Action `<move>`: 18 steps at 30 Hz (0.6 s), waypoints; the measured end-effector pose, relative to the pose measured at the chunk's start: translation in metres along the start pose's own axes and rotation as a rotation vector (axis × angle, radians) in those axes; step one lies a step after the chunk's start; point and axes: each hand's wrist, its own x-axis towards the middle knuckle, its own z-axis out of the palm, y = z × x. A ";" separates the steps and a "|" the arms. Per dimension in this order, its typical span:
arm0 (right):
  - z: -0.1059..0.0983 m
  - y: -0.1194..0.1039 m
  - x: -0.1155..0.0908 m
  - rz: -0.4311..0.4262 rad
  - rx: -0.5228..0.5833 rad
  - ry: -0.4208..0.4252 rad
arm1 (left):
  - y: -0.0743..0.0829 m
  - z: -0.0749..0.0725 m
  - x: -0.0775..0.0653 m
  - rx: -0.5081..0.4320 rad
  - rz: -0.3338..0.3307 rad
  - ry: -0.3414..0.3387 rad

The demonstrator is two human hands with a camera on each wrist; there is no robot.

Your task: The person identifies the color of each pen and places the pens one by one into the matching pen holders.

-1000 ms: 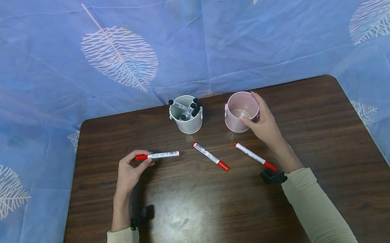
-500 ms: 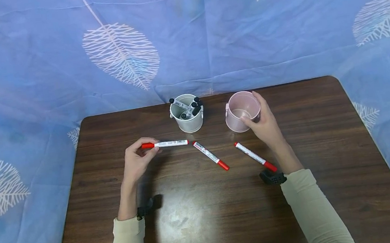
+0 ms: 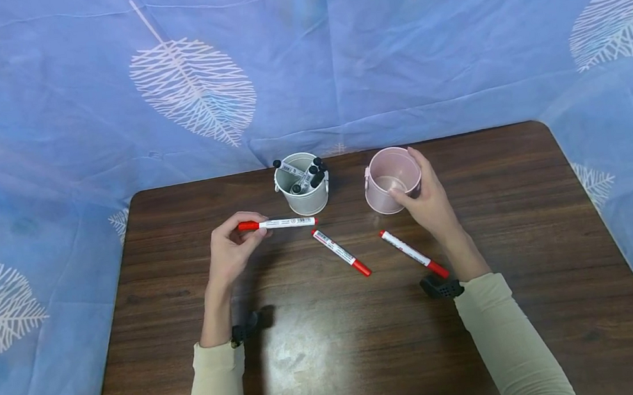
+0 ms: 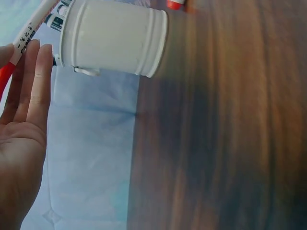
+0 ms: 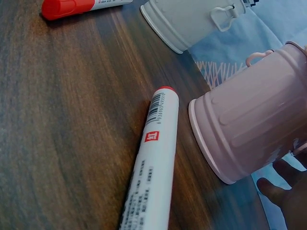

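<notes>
Between thumb and fingers my left hand [image 3: 230, 248] pinches a red-capped whiteboard marker [image 3: 289, 223] near its cap. The marker lies level, raised over the table, its far end pointing right, just in front of the white bucket [image 3: 310, 204]. In the left wrist view the marker [image 4: 29, 33] slants across the upper left corner. My right hand [image 3: 430, 205] grips the right side of a pink bucket [image 3: 377, 201], thumb over the front rim. Nothing shows inside the pink bucket. The white bucket holds several black-capped markers [image 3: 310, 175].
Two more red-capped markers lie on the dark wooden table [image 3: 330, 325]: one in the middle [image 3: 341, 253], the other marker [image 3: 414, 254] by my right wrist. A blue leaf-patterned cloth [image 3: 291, 65] hangs behind the table's back edge.
My left hand has carried its marker forward and to the right, closer to the white bucket. The right hand stays on the pink bucket, and the other markers have not moved.
</notes>
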 end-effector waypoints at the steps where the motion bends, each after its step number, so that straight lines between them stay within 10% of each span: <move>1: 0.001 0.005 0.001 0.000 0.000 0.001 | 0.001 0.001 0.002 0.001 0.004 -0.001; 18: 0.000 -0.009 -0.001 -0.033 0.008 0.006 | 0.008 0.021 0.031 -0.072 0.057 -0.019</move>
